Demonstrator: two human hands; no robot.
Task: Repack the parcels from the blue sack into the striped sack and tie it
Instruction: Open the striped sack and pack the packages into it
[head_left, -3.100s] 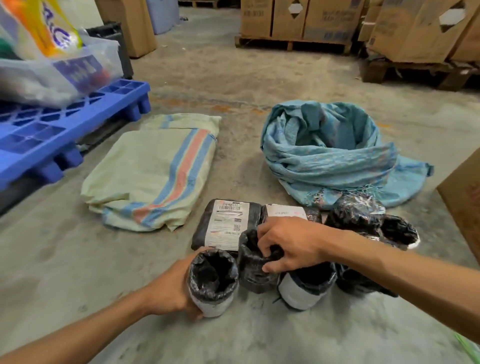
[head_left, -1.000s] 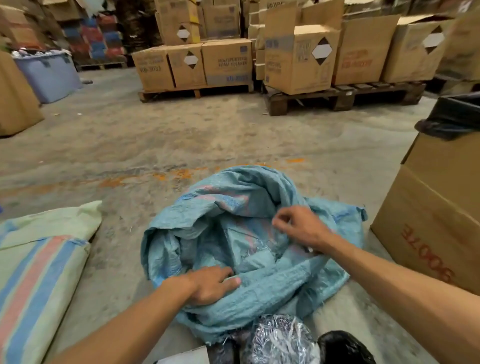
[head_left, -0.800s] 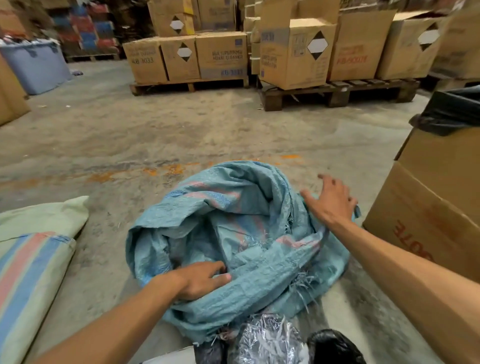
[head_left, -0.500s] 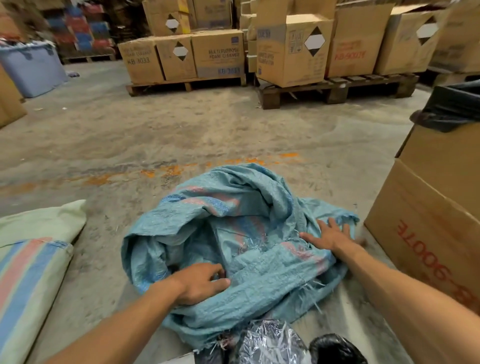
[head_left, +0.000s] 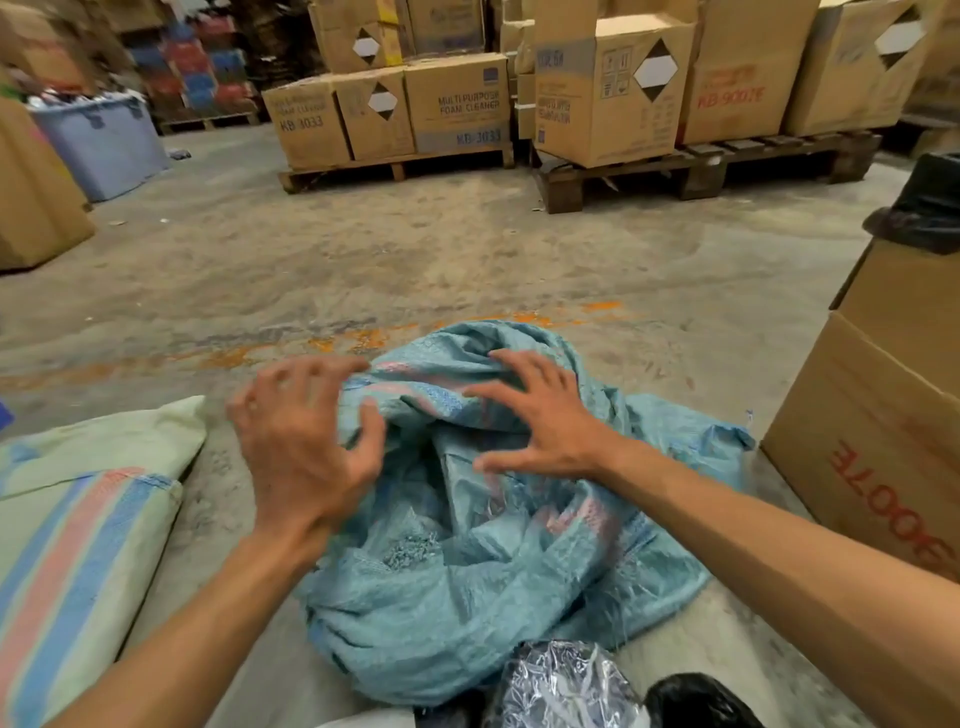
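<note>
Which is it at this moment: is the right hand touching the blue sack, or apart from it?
Cannot tell. In the head view the right hand, fingers spread, overlaps the crumpled blue sack, but neither contact nor a gap shows plainly.

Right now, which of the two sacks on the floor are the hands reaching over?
The crumpled blue sack. Both the left hand and right hand hover over it with spread fingers, while the striped sack lies flat, untouched, to the left.
</note>
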